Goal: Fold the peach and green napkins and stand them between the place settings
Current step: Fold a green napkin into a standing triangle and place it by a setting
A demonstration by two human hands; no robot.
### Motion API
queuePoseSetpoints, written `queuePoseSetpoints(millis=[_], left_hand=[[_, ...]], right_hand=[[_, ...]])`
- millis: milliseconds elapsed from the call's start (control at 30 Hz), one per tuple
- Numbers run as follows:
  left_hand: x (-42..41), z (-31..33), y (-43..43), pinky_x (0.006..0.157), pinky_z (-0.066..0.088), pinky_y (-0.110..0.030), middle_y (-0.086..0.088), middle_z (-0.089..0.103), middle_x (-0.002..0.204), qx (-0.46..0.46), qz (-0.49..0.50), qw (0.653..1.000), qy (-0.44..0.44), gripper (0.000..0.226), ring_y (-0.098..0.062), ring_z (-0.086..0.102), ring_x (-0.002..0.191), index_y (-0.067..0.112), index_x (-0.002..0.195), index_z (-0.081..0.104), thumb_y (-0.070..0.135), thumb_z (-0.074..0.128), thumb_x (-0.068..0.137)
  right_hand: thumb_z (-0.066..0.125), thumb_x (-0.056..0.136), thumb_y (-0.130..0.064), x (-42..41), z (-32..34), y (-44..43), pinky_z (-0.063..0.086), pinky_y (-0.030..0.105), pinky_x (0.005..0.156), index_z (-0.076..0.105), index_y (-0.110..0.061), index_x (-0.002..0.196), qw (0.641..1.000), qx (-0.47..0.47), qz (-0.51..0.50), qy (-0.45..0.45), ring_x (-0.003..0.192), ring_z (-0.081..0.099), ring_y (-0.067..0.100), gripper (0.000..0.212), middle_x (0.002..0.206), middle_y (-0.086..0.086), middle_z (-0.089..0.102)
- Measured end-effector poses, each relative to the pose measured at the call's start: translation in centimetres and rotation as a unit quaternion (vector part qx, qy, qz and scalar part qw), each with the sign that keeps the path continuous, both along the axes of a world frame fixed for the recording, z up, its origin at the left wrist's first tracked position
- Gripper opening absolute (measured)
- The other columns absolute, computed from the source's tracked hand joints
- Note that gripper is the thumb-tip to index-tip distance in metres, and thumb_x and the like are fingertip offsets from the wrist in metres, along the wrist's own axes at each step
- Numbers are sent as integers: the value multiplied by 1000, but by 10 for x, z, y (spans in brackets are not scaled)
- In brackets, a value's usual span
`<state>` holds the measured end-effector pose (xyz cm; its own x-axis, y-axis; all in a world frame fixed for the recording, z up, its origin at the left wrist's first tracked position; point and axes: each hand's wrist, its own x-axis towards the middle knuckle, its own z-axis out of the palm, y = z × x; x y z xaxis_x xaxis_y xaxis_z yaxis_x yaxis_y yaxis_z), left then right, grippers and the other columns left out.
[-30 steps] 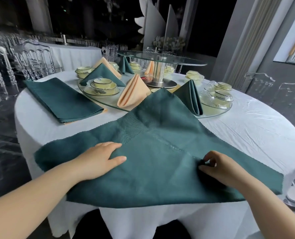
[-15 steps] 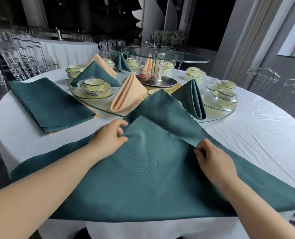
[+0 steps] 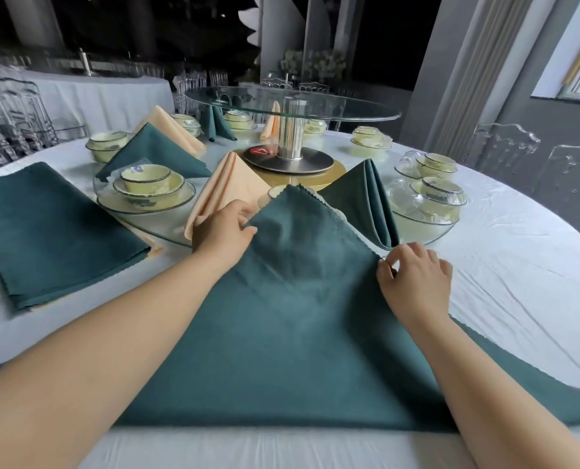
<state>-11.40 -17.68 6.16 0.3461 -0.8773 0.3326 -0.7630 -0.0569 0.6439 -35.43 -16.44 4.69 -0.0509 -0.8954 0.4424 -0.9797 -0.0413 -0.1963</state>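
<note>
A large green napkin (image 3: 302, 319) lies on the white table in front of me, folded into a triangle whose tip points away from me. My left hand (image 3: 222, 233) pinches its left slanted edge near the tip. My right hand (image 3: 414, 279) pinches the right slanted edge lower down. Just beyond the tip, a folded peach napkin (image 3: 234, 184) and a folded green napkin (image 3: 363, 198) stand upright between bowl settings (image 3: 146, 186). A stack of flat green napkins (image 3: 45, 231) with peach ones under it lies at the left.
A glass turntable (image 3: 292, 103) on a metal post rises at the table's centre. More bowls (image 3: 441, 194) and standing napkins (image 3: 156, 147) ring it. Clear chairs (image 3: 505, 147) stand at the right and left, and another white-clothed table (image 3: 89, 96) stands behind.
Both hands have carried the near part of the green napkin away from me, laying it over the far part so its edges meet near the tip. The napkin now forms a triangle.
</note>
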Motion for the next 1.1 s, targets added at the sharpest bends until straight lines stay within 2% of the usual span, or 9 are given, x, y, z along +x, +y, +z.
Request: queuePoseSetpoints(millis=[133, 300, 467, 567, 667, 733, 833, 967, 1100], left_hand=[[-1, -6, -3, 75, 31, -20, 1, 63, 107, -10, -10, 1000, 12, 28, -21, 55, 104, 20, 116, 57, 19, 58, 88], [-5, -8, -5, 90, 39, -28, 1, 63, 101, -37, -16, 999, 10, 26, -24, 56, 104, 18, 113, 59, 18, 59, 87], [-14, 0, 23, 100, 27, -27, -2, 49, 133, -45, -63, 993, -86, 34, -23, 41, 123, 16, 126, 53, 21, 50, 92], [-24, -9, 70, 109, 7, -21, 4, 22, 151, 60, -181, 965, -177, 49, -12, 18, 138, 24, 140, 34, 42, 25, 96], [-26, -26, 126, 105, -12, -14, 23, -5, 148, 178, -258, 923, -222, 102, 7, -12, 135, 33, 146, 6, 78, -19, 57], [-24, -37, 142, 101, -19, -15, 28, -13, 142, 228, -265, 907, -235, 134, 13, -24, 121, 35, 145, -4, 78, -42, 25], [-22, -49, 142, 101, -20, -18, 17, -17, 151, 231, -253, 905, -254, 138, 11, -28, 118, 32, 146, -8, 69, -49, 19], [-24, -52, 140, 102, -21, -19, 16, -19, 151, 224, -252, 903, -265, 136, 10, -29, 118, 31, 145, -11, 67, -51, 21], [-25, -52, 141, 103, -20, -20, 16, -18, 152, 223, -248, 903, -270, 136, 10, -28, 119, 30, 145, -11, 66, -52, 21]], right_hand=[[43, 91, -20, -2, -7, -4, 18, 31, 85, 53, -10, 94, 997, 30, 22, -66, 104, 49, 30, 15, 107, 9, 57], [41, 90, -16, -3, -9, -3, 16, 31, 85, 51, -10, 93, 995, 33, 22, -91, 96, 53, 30, 12, 102, 11, 60], [40, 88, -15, -2, -9, -2, 19, 32, 86, 43, -14, 86, 994, 44, 23, -95, 93, 53, 31, 4, 96, 13, 62], [40, 89, -15, -3, -10, -1, 20, 33, 87, 41, -13, 85, 994, 45, 22, -93, 96, 52, 32, 4, 95, 13, 62], [40, 89, -15, -3, -12, -1, 21, 34, 89, 42, -13, 85, 995, 52, 13, -88, 94, 52, 32, 5, 93, 14, 62], [40, 88, -15, -2, -14, -2, 22, 34, 89, 43, -12, 86, 995, 56, 3, -82, 94, 53, 32, 5, 93, 15, 62], [40, 88, -14, -1, -16, -3, 23, 34, 88, 48, -9, 89, 995, 59, -8, -81, 96, 52, 32, 10, 97, 15, 62], [43, 90, -18, -3, -13, 2, 21, 35, 91, 52, -7, 111, 995, 60, -14, -82, 114, 44, 31, 25, 118, 13, 55], [51, 87, -13, 8, -2, 37, 22, 32, 91, 54, -6, 115, 994, -14, 73, -85, 113, 47, 33, 29, 119, 13, 56]])
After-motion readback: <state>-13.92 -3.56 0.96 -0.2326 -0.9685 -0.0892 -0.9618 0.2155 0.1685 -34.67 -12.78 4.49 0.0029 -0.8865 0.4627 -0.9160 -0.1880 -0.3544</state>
